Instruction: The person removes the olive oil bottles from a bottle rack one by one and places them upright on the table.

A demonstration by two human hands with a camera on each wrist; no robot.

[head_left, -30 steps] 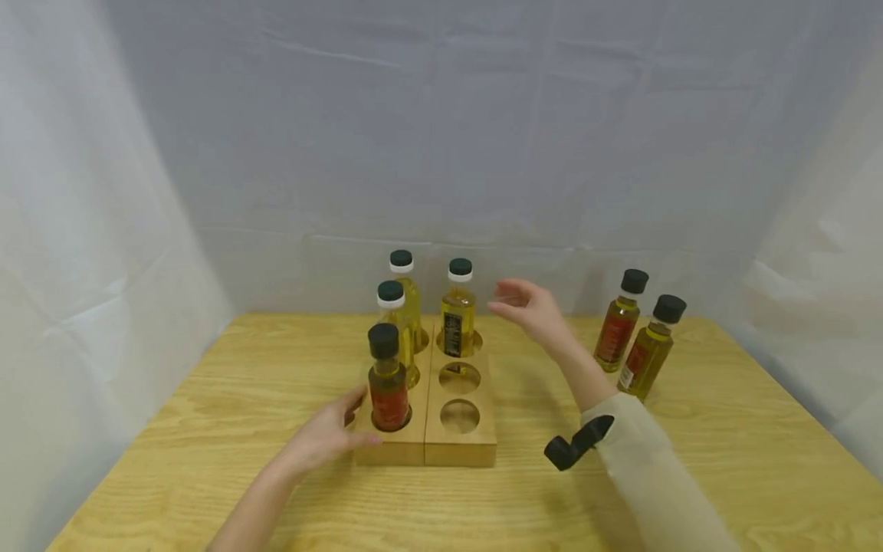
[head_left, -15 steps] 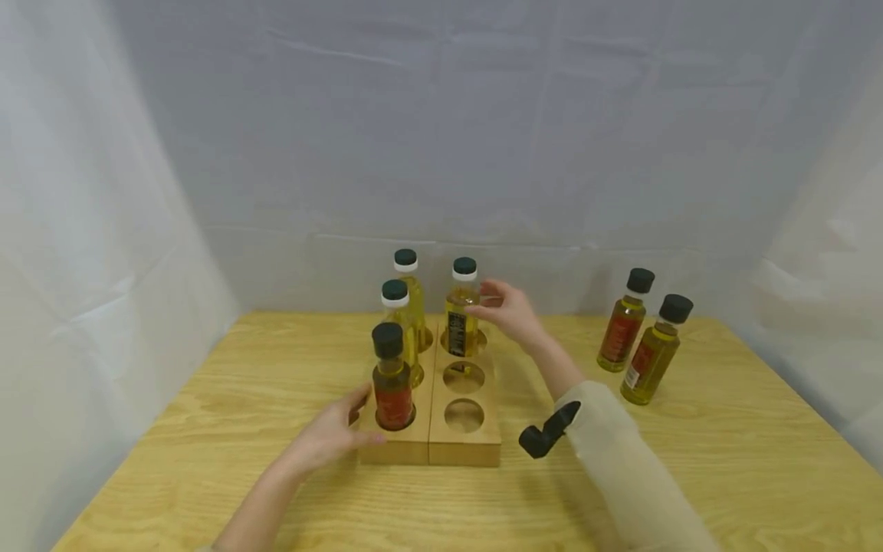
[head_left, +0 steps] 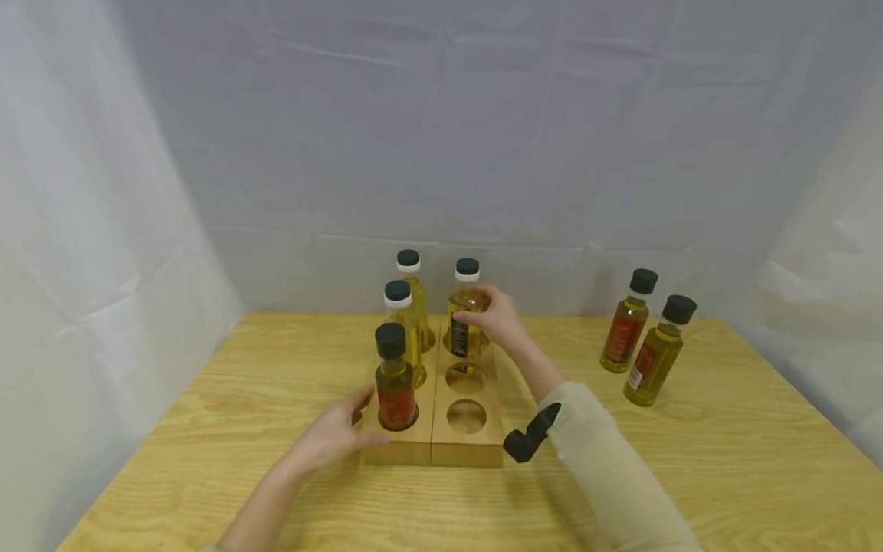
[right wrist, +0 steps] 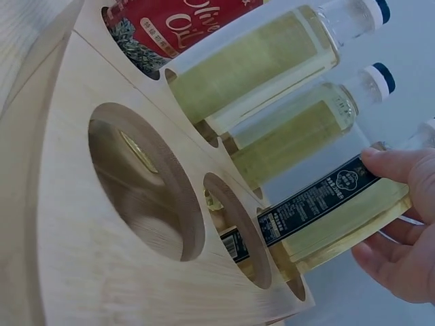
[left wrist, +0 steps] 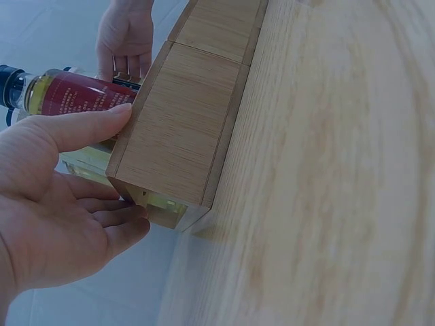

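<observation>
Black-labelled oil bottle (head_left: 464,318) stands upright in the far hole of the right-hand column of the wooden rack (head_left: 473,441), and my right hand (head_left: 500,322) has its grip clamped on it: thumb and fingers curl round the glass body just above the rack top. From the right wrist view the thumb (right wrist: 397,165) lies along the dark label and the other fingers wrap the far side of that bottle (right wrist: 326,217). The two nearer holes in this column, the middle hole (head_left: 465,378) and the front hole (head_left: 465,415), hold no bottle.

My left hand (head_left: 331,438) rests against the front left corner of the rack, fingers fairly straight, grip apart and clamped on nothing. In the left wrist view the thumb (left wrist: 88,125) lies along the top edge of the block (left wrist: 180,129) and the fingertips (left wrist: 126,217) touch its lower corner. Just beside that thumb stands the red-labelled bottle (head_left: 395,383) in the front hole of the left column. Behind it in the same column stand two pale oil bottles with white collars, the middle one (head_left: 402,326) and the far one (head_left: 412,295), both upright.

The rack sits on the wooden bench (head_left: 207,429). Well apart to the right, two more red-labelled bottles with black caps (head_left: 624,326) (head_left: 655,356) stand on the bench near each other, outside the rack
</observation>
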